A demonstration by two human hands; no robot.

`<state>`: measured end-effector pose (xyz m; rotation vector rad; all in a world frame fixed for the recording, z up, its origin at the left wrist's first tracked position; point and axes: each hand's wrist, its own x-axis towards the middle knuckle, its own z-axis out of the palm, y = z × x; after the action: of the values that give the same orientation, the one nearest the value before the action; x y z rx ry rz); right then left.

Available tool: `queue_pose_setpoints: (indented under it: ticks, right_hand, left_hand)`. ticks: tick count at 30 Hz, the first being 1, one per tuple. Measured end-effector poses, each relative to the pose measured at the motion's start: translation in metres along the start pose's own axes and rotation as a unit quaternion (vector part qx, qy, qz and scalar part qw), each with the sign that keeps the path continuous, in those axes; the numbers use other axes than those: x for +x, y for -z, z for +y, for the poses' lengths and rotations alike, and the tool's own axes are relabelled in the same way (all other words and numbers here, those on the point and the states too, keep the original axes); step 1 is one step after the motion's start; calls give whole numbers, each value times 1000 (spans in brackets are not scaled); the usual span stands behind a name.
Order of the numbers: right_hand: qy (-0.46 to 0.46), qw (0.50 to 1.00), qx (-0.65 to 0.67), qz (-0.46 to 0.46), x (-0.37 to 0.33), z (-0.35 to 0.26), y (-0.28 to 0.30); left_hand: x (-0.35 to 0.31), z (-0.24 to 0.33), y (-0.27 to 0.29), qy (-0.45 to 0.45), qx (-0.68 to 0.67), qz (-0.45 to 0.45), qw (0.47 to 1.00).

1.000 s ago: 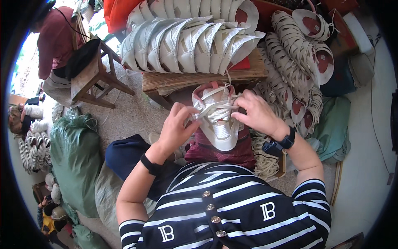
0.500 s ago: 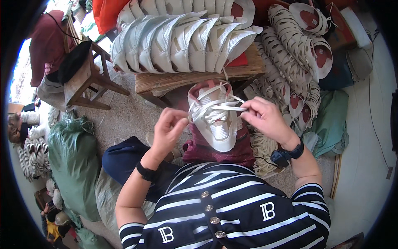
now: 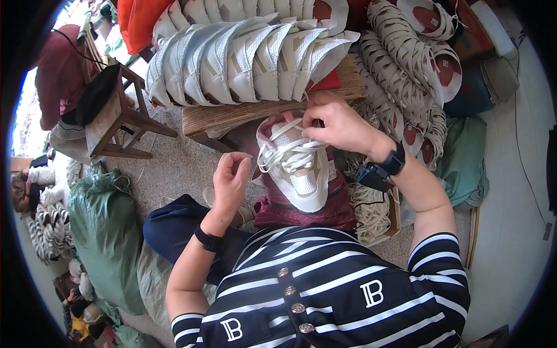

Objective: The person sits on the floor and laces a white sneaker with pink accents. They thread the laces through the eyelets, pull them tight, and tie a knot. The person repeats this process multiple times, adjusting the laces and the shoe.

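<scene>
On the maroon cloth (image 3: 279, 211) I see a white shoe upper (image 3: 306, 200). The right hand (image 3: 336, 124) pinches its lace (image 3: 292, 155); the left hand (image 3: 230, 180), half-curled and apparently empty, hangs just beside.

Free room over floor (image 3: 169, 162) at left, wooden bench (image 3: 216, 118) as barrier beyond shoe upper (image 3: 293, 164), depth beneath unclear.
</scene>
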<state>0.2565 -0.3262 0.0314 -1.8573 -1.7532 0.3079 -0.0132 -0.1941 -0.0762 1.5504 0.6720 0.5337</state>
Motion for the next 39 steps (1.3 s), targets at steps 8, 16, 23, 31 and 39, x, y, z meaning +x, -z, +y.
queue_pose_setpoints:
  ticks: [8, 16, 23, 31, 39]
  right_hand:
    - [-239, 884, 401, 16, 12, -31, 11]
    - [-126, 982, 133, 40, -20, -16, -6]
    - [-171, 979, 112, -20, -16, -17, -7]
    - [-229, 941, 244, 49, -4, -31, -15]
    - [-337, 843, 392, 152, -26, -13, -12]
  left_hand:
    - [-3, -33, 14, 105, -13, 22, 994]
    - [10, -108, 58, 125, 316, -109, 934]
    - [37, -182, 19, 177, 462, -295, 818]
    - [2, -256, -45, 4, 524, -277, 805]
    - [34, -153, 39, 71, 344, -375, 858]
